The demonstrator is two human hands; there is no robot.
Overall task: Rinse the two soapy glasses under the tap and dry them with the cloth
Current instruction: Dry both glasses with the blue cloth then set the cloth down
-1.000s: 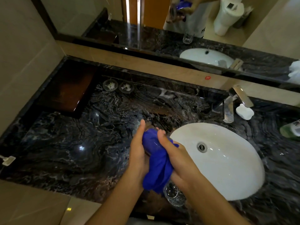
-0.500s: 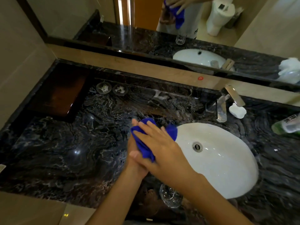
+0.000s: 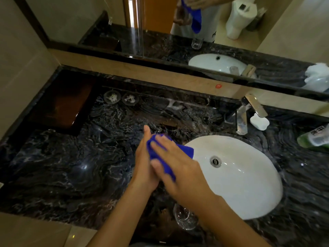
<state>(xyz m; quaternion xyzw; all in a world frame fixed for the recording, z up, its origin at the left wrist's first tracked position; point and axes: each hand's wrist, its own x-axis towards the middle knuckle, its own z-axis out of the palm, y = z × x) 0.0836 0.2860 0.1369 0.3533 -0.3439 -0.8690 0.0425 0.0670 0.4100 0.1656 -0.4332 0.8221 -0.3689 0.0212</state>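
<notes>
Glass number one cannot be seen directly: it is wrapped inside the blue cloth [image 3: 161, 155] bundled between the two hands above the dark marble counter [image 3: 71, 166]. Cupped upright on the bundle's near-left side, the left hand [image 3: 145, 168] grips it, thumb pointing away from the person. Laid across the top of the cloth from the other side, the right hand [image 3: 179, 173] has its fingers spread and pressed onto the fabric, so it too is closed on the bundle. Below the right wrist, close to the counter's front edge, the second glass [image 3: 185, 219] stands on the marble, apart from both hands. Just right of the right hand lies the white basin [image 3: 249, 184], its rim touching the cloth's trailing corner in this view. Beyond the basin stands the chrome tap [image 3: 243, 118], with a white soap dish [image 3: 260, 122] beside it.
</notes>
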